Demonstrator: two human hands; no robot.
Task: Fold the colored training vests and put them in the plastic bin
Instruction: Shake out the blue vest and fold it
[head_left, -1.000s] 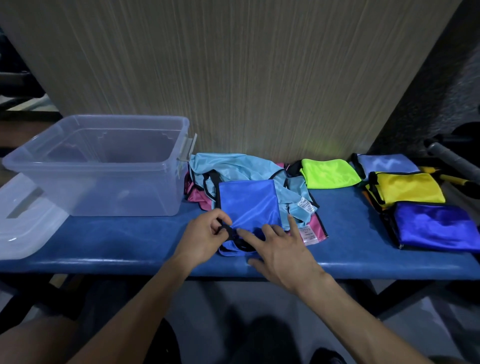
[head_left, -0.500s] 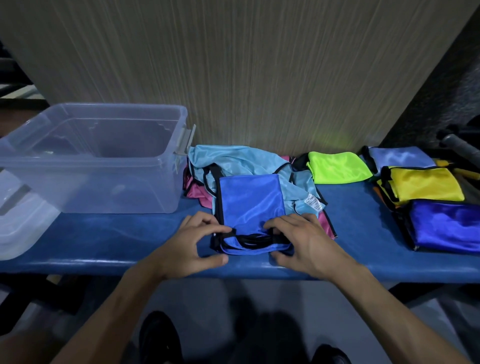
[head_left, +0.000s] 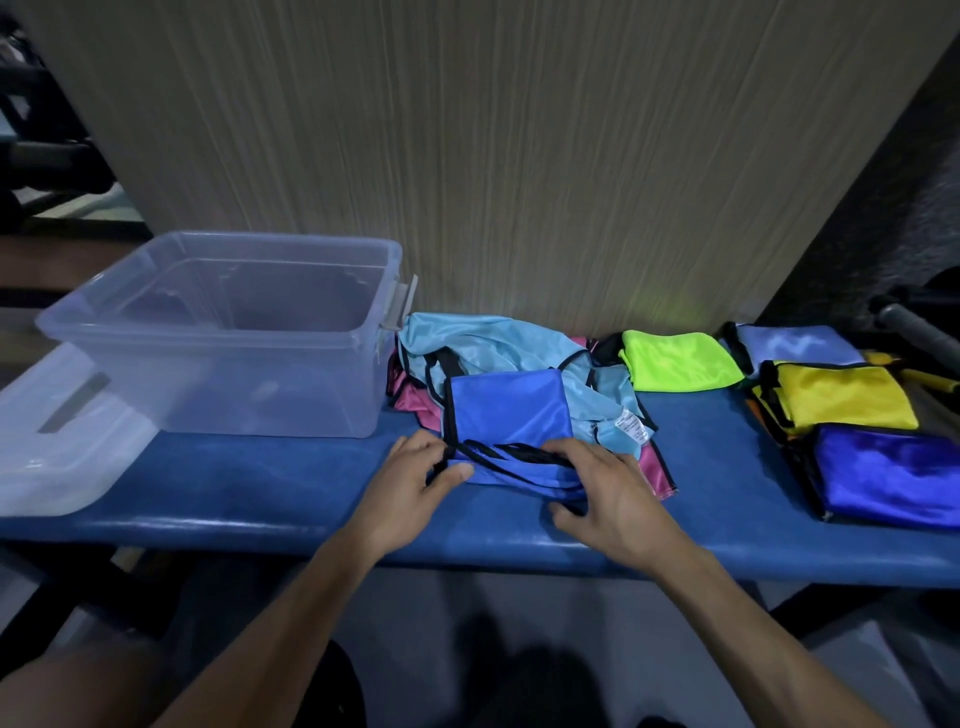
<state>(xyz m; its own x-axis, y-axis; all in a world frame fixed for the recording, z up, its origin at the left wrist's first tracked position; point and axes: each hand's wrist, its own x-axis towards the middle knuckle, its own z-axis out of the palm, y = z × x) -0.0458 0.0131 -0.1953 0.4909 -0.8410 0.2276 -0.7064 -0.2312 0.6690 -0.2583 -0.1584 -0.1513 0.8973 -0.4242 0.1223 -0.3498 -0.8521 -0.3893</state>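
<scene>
Since a sec ago both hands shifted to the near edge of the royal-blue vest (head_left: 511, 415) at frame centre on the blue worktop (head_left: 260, 483): left hand (head_left: 410, 486) & right hand (head_left: 610, 493) fingers curled, pinching its black-trimmed hem, prob. for next fold; clear plastic bin (head_left: 223, 332) upper left holds no vests.

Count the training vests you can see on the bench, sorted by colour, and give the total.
Royal blue vests: 2
Light blue vests: 2
Pink vest: 1
Neon green vest: 1
Yellow vest: 1
Total: 7 visible; more may be hidden in the pile.
</scene>
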